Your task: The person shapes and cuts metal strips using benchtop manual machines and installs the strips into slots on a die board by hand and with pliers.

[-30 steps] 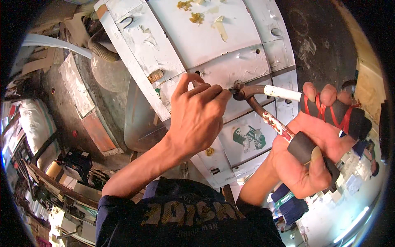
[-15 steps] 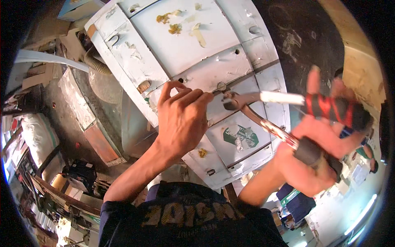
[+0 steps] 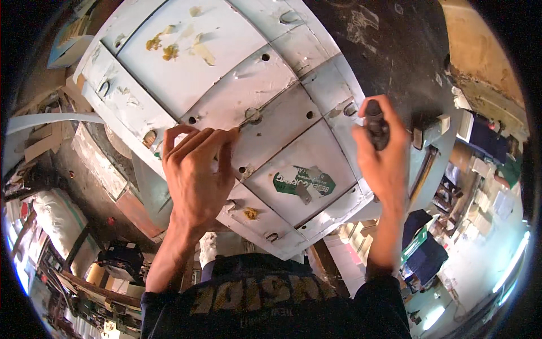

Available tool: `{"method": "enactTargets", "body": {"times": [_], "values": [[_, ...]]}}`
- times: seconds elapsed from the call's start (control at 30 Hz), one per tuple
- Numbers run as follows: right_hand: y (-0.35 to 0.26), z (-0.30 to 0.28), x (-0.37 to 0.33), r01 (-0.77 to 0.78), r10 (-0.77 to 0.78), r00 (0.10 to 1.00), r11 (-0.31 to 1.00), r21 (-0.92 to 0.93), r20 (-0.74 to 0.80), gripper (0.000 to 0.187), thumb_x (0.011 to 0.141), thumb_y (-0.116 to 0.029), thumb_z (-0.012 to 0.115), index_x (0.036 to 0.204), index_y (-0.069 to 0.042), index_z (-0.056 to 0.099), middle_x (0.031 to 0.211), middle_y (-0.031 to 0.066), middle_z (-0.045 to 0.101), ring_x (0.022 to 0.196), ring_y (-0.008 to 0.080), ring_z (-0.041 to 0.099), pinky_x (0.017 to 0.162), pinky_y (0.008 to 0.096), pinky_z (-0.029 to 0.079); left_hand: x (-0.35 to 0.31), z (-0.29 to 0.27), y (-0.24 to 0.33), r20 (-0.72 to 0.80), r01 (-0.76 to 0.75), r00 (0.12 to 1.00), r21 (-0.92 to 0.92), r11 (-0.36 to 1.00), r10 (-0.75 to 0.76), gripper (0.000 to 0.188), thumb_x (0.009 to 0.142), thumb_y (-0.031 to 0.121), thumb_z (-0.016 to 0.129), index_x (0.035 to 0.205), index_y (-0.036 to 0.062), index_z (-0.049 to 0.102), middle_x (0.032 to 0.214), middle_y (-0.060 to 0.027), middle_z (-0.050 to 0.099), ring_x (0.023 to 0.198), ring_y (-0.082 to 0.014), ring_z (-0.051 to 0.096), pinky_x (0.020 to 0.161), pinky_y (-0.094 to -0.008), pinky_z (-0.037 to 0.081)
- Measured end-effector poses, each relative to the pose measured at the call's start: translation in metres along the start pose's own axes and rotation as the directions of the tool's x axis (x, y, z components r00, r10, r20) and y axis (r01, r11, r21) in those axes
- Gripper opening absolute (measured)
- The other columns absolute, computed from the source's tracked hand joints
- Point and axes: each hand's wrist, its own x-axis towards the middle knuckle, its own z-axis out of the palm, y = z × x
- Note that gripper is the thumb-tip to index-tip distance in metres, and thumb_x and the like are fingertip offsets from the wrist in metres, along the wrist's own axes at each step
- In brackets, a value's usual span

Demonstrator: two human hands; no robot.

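Observation:
A large white panel (image 3: 214, 90) with dark seams, holes and small loops lies in front of me. My left hand (image 3: 197, 175) is over its middle, fingers bent and drawn together. Their tips are close to a small round ring (image 3: 252, 115) on the panel; whatever they pinch is too small or hidden to tell. At the panel's right edge, my right hand (image 3: 387, 150) is closed around a tool with a black grip (image 3: 375, 125). The tool's working end does not show.
A dark surface (image 3: 389, 51) lies beyond the panel to the right. A green sticker (image 3: 305, 182) is on the panel's near part. At the left are a white sack (image 3: 56, 217), a black box (image 3: 122, 257) and a weathered board (image 3: 101, 161).
The pincers seen in my right hand no longer show their jaws or spread handles. That hand now points up around a black grip. The panel and left hand sit farther left in view.

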Motion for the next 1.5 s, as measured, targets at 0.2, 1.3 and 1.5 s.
{"method": "enactTargets", "body": {"times": [0.2,1.3,1.5], "values": [[-0.011,0.019,0.030,0.415,-0.514,0.833,0.825,-0.384,-0.206,0.042,0.080,-0.013,0.082,0.119,-0.011,0.066,0.114,0.0059,0.066,0.108,0.0261,0.059,0.090,0.0363,0.046,0.000,0.001,0.001,0.016,0.011,1.000,0.023,1.000,-0.011,0.021,0.077,-0.003,0.074,0.096,0.0060,0.075,0.081,-0.0080,0.072,0.078,-0.0268,0.067,0.094,-0.0383,0.044],[-0.135,-0.054,0.002,0.914,-0.914,0.390,0.371,-0.163,0.110,0.029,0.066,0.003,0.073,0.090,-0.012,0.078,0.085,-0.0028,0.067,0.094,0.0206,0.061,0.098,0.0440,0.035,-0.102,-0.128,0.130,-0.575,0.184,0.818,0.283,0.941,0.013,0.043,0.073,0.018,0.093,0.108,0.0080,0.071,0.103,-0.0072,0.075,0.098,-0.0241,0.067,0.087,-0.0377,0.050],[-0.232,-0.064,-0.084,0.984,-0.984,0.146,0.134,-0.114,0.103,0.034,0.063,0.004,0.073,0.094,-0.011,0.079,0.085,-0.0015,0.069,0.093,0.0200,0.061,0.098,0.0446,0.033,-0.218,-0.188,0.147,-0.632,-0.041,0.740,0.298,0.954,0.230,0.024,0.073,0.017,0.092,0.085,0.0102,0.072,0.085,-0.0039,0.071,0.080,-0.0162,0.067,0.065,-0.0319,0.050]]}}
